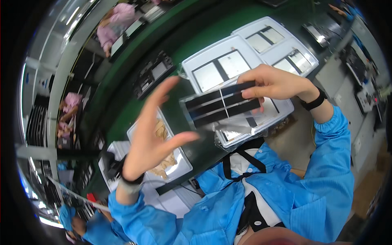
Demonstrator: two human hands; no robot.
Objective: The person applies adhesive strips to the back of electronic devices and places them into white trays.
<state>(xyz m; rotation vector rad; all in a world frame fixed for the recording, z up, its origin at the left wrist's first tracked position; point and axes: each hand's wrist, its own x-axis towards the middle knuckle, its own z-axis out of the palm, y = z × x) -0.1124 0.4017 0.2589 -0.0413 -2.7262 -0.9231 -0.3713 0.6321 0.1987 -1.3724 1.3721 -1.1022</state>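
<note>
My right hand [277, 83] pinches the right end of a sheet of black strips [204, 104] between thumb and fingers. The strips are split by thin white lines, and clear film juts past their edges. My left hand [147, 141] is empty, with thumb and fingers spread wide, to the left of the sheet. Under and beyond the sheet is a white tray [188, 64] holding flat, pale panels [207, 76] with a black band between them. The sheet and my right hand cover part of this tray.
Behind my left hand is a white tray [184, 162] with crumpled tan pieces [165, 166]. A black fixture [152, 73] rests on the green bench [179, 41]. Another white tray [308, 57] with panels sits at far right. People in pink [118, 20] and blue [100, 228] work nearby.
</note>
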